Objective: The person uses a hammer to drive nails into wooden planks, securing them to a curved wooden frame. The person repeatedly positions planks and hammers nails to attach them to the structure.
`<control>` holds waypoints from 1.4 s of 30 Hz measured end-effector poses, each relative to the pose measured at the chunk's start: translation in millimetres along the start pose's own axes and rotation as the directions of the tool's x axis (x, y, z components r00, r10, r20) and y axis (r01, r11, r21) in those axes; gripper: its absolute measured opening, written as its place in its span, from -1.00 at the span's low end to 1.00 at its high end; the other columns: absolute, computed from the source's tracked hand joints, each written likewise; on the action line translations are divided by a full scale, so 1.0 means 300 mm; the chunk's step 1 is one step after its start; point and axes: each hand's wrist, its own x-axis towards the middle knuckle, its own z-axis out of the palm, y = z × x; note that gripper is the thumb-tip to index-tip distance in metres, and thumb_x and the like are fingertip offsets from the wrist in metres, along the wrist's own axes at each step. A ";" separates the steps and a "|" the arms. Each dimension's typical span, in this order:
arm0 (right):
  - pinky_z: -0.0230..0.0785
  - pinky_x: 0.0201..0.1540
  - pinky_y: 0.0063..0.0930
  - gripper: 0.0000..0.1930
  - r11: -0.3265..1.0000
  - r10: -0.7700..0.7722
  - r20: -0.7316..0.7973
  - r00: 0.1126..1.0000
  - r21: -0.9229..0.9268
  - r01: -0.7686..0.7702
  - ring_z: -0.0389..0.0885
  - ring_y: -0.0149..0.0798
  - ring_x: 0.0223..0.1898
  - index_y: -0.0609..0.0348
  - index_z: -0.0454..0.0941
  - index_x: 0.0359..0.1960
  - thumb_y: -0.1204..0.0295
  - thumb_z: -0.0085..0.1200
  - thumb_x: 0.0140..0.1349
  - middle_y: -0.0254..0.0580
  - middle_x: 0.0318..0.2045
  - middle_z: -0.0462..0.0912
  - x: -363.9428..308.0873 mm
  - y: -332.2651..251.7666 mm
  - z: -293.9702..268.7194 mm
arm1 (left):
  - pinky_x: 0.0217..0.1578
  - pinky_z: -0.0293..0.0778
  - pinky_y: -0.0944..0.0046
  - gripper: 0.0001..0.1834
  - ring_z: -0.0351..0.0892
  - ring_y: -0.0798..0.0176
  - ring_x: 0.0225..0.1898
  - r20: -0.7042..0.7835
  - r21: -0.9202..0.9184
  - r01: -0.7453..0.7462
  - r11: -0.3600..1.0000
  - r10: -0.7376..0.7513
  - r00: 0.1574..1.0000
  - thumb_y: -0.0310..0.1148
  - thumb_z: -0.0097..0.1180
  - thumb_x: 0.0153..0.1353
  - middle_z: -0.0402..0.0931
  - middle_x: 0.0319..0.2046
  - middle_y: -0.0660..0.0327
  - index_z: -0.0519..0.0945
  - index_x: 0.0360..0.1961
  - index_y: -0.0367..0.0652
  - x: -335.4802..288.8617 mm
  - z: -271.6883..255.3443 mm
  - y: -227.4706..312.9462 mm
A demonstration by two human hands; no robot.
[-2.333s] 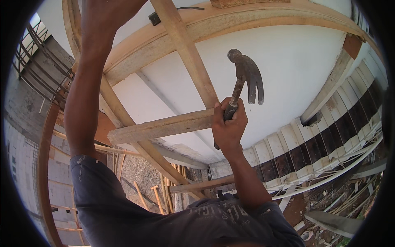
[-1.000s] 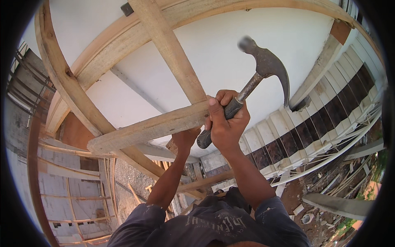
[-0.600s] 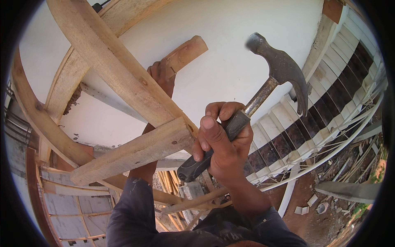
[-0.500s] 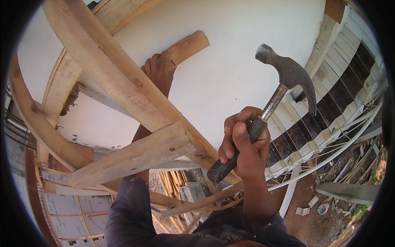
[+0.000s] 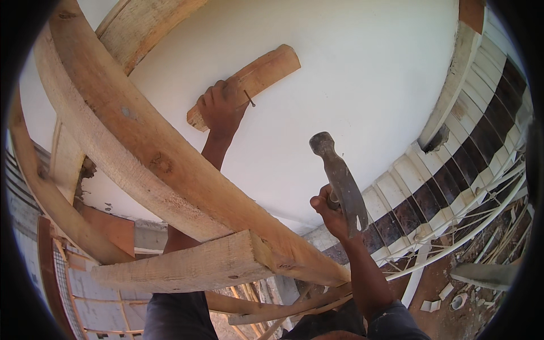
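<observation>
Wood block [image 5: 272, 68]: located beyond the long beam [image 5: 164, 153], in front of the white wall [image 5: 272, 147]; contact with wall could not be determined. Left hand [image 5: 220, 107] gripped it, fingers wrapped over one end, hiding part of it. A nail [image 5: 249, 98] projected beside the hand. Beam covered part of the left forearm. Right hand [image 5: 330, 215] was closed around the hammer [image 5: 341, 178]; handle mostly hidden behind head and fingers. Versus 0.5 s earlier: hammer head lower, turned so the handle no longer showed lengthwise; block still in left hand.
</observation>
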 end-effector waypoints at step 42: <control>0.27 -0.52 -0.37 -0.82 0.999 -0.016 -0.079 0.997 -0.032 0.014 0.31 -0.37 -0.65 0.29 0.54 -0.49 0.47 0.12 0.26 -0.17 -0.69 0.49 0.329 0.265 0.337 | -0.02 0.23 0.05 -0.42 0.42 0.19 -0.07 -0.095 -0.176 -0.019 0.984 0.002 0.995 0.00 0.42 -0.05 0.54 -0.05 0.35 0.65 0.03 0.08 -0.001 -0.029 0.015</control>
